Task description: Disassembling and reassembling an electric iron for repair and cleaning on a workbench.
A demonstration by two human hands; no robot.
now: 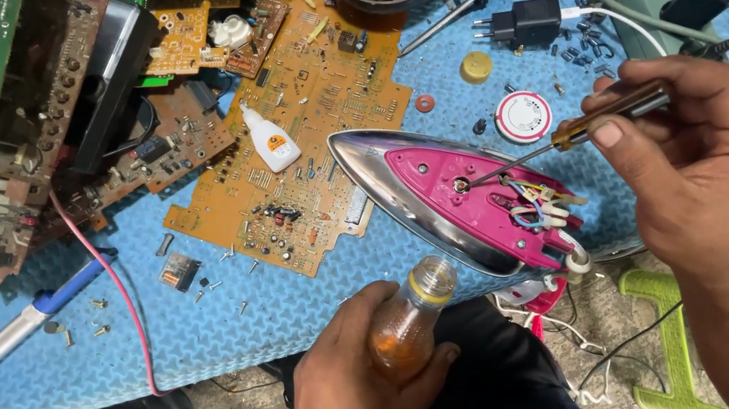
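Fingers of the right hand point(707, 164) pinch one screwdriver point(572, 134), tip in one iron point(454, 204). Left hand point(357, 386) wraps one bottle point(410, 321).

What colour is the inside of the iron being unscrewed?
Bright pink, inside a shiny chrome shell; the iron shows best in the head view.

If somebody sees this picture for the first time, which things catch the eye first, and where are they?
In the centre, an opened pink iron with a shiny metal sole lies tilted, its coloured wires exposed. The right hand points a screwdriver into it, and the left hand holds a small amber bottle just below. Orange circuit boards cover the blue mat behind.
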